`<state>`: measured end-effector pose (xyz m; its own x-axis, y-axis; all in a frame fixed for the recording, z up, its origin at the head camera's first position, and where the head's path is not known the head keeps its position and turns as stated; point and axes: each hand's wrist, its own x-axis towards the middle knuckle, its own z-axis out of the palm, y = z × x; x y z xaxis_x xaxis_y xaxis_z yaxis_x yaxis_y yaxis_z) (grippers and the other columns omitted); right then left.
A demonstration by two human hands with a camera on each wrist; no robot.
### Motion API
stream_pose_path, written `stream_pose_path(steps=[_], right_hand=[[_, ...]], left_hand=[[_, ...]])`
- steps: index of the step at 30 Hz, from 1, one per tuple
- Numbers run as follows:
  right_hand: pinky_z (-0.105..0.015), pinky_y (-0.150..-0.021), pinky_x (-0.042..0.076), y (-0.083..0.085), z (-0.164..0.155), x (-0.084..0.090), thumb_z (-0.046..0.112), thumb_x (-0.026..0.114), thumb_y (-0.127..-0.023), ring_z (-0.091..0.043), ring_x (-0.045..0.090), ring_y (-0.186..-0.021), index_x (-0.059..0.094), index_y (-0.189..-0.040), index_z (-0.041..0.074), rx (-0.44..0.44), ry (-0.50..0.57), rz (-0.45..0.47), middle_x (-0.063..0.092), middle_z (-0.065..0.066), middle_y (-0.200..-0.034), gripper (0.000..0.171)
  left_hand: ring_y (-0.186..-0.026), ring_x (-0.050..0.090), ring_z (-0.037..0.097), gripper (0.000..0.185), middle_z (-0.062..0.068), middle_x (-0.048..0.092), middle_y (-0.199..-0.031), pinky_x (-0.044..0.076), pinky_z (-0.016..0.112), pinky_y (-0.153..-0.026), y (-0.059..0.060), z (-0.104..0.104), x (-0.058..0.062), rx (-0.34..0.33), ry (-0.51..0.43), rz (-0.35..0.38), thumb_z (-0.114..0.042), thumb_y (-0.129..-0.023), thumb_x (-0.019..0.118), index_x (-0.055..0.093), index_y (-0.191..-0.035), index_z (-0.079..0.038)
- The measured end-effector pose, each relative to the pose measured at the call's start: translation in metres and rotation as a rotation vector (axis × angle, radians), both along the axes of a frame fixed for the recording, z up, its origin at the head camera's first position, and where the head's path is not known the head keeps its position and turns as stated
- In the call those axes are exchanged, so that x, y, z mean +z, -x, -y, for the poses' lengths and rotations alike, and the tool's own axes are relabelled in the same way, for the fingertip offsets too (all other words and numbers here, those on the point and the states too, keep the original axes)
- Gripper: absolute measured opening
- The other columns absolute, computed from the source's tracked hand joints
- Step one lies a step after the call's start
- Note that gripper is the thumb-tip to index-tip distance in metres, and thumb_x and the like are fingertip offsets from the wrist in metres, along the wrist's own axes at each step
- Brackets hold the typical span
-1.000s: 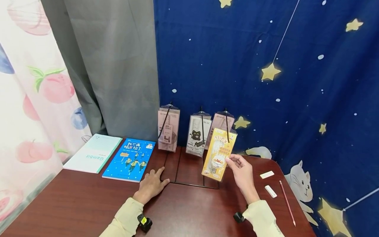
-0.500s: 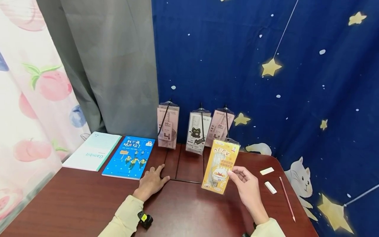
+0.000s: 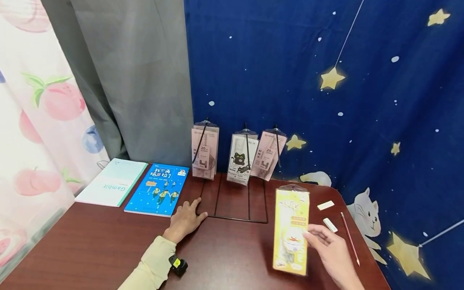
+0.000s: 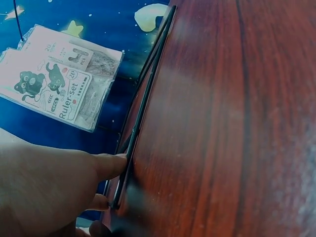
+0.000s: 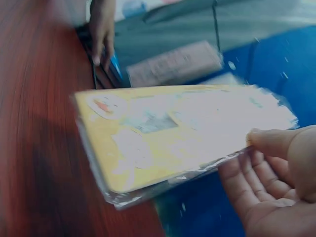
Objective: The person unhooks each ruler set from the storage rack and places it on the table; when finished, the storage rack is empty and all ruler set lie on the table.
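Observation:
My right hand (image 3: 331,243) pinches the right edge of a yellow ruler set package (image 3: 291,231), thumb on its front. The clear-wrapped package is tilted over the right part of the table; in the right wrist view glare whitens much of its print. Relaxed and spread, my left hand (image 3: 185,219) rests at the front left corner of a black wire display rack (image 3: 232,219). In the left wrist view its thumb touches the base wire (image 4: 136,131). On the rack's hooks hang a white cat ruler set (image 3: 242,159) and pink ruler packages (image 3: 204,155) (image 3: 268,155) on either side.
Left of the rack lie a blue book (image 3: 157,189) and a white notebook (image 3: 112,183). Two white erasers (image 3: 325,205) (image 3: 330,225) and a pencil (image 3: 350,239) lie at the table's right edge. Curtains (image 3: 253,60) hang behind the table.
The yellow ruler set package has come off the right hook and moved toward me and to the right in my right hand. The pink package behind it is uncovered. My left hand stays put.

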<state>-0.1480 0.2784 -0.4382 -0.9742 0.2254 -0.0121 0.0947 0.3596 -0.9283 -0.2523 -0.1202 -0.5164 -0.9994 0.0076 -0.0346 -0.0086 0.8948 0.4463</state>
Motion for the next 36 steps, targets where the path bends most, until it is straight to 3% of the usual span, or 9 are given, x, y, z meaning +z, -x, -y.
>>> stream_pose_path(steps=[4,6,11,17,23,36], right_hand=[[-0.032,-0.083,0.062,-0.008,-0.035,-0.007,0.034,0.076,-0.095,-0.009,0.075,-0.090,0.066,-0.132,-0.002,-0.036,-0.017,0.230,0.078,-0.004,-0.105,0.053],[-0.035,-0.083,0.062,-0.012,-0.052,-0.014,0.034,0.077,-0.095,-0.015,0.077,-0.092,0.065,-0.133,-0.004,-0.046,-0.002,0.299,0.079,-0.008,-0.106,0.055],[-0.036,-0.079,0.063,-0.016,-0.090,-0.042,0.025,0.079,-0.092,-0.018,0.077,-0.089,0.067,-0.126,-0.010,-0.076,0.060,0.393,0.080,-0.010,-0.102,0.050],[-0.040,-0.078,0.063,-0.017,-0.123,-0.069,0.035,0.087,-0.083,-0.021,0.077,-0.088,0.068,-0.128,-0.008,-0.094,0.072,0.512,0.079,-0.012,-0.102,0.065],[-0.040,-0.074,0.063,-0.018,-0.135,-0.079,0.040,0.092,-0.075,-0.023,0.078,-0.084,0.071,-0.122,-0.008,-0.125,0.076,0.524,0.080,-0.012,-0.093,0.070],[-0.030,-0.059,0.051,-0.019,-0.126,-0.076,0.036,0.082,-0.087,-0.017,0.063,-0.068,0.075,-0.116,-0.007,-0.125,-0.102,0.469,0.068,-0.002,-0.069,0.051]], left_hand=[[-0.112,0.058,0.043,0.066,0.028,0.056,-0.133,0.055,0.061,-0.080,0.001,0.001,0.002,0.002,0.008,0.006,-0.043,-0.099,0.067,0.048,-0.155,-0.012],[-0.112,0.058,0.043,0.066,0.028,0.056,-0.133,0.055,0.060,-0.080,0.001,0.001,0.002,0.001,0.012,0.007,-0.043,-0.100,0.067,0.048,-0.155,-0.012],[-0.113,0.057,0.043,0.066,0.028,0.055,-0.135,0.055,0.060,-0.080,0.002,0.001,0.005,0.005,0.009,0.015,-0.043,-0.100,0.067,0.047,-0.155,-0.012],[-0.114,0.057,0.044,0.067,0.028,0.054,-0.135,0.055,0.061,-0.080,0.002,0.002,0.005,0.012,0.000,0.024,-0.043,-0.100,0.067,0.047,-0.155,-0.012],[-0.114,0.056,0.044,0.067,0.028,0.054,-0.135,0.055,0.061,-0.082,0.004,0.003,0.004,0.005,0.006,0.021,-0.044,-0.100,0.066,0.047,-0.156,-0.013],[-0.115,0.056,0.044,0.067,0.029,0.053,-0.136,0.054,0.062,-0.083,0.002,0.002,0.002,0.006,0.000,0.017,-0.043,-0.100,0.066,0.047,-0.156,-0.012]])
